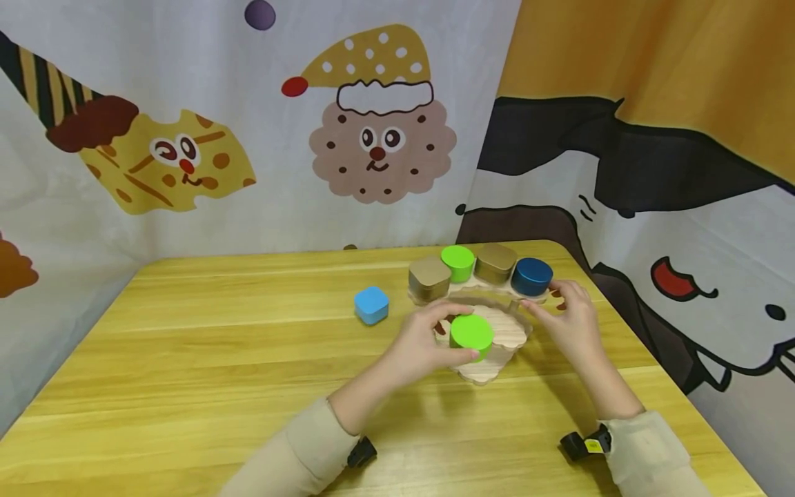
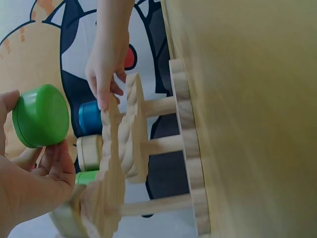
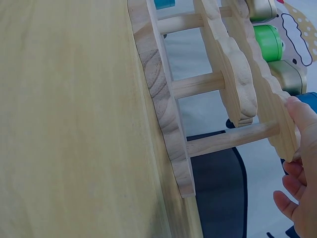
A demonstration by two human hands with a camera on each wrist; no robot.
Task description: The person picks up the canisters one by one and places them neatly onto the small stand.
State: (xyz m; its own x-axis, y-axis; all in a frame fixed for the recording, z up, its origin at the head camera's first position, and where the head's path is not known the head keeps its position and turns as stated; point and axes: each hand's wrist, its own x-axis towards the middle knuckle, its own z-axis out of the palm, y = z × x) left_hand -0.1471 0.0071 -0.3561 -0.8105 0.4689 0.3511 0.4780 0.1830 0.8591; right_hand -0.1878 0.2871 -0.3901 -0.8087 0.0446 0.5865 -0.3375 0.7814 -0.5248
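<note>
A round bright green tin (image 1: 472,333) is held between the thumb and fingers of my left hand (image 1: 416,344), above the lower tier of a tiered wooden stand (image 1: 506,336). My right hand (image 1: 574,324) grips the right end of the stand's upper tier, its thumb at the edge beside a dark blue round tin (image 1: 532,277). Along that upper tier stand a gold tin (image 1: 429,279), a second green tin (image 1: 457,264), another gold tin (image 1: 495,265) and the dark blue one. In the left wrist view, wooden posts (image 2: 163,145) join the tiers to the base.
A light blue, rounded-square tin (image 1: 371,306) sits on the wooden table (image 1: 217,359), left of the stand. Behind the table hangs a curtain (image 1: 279,207) printed with cartoon figures. The table's right edge runs close to my right forearm.
</note>
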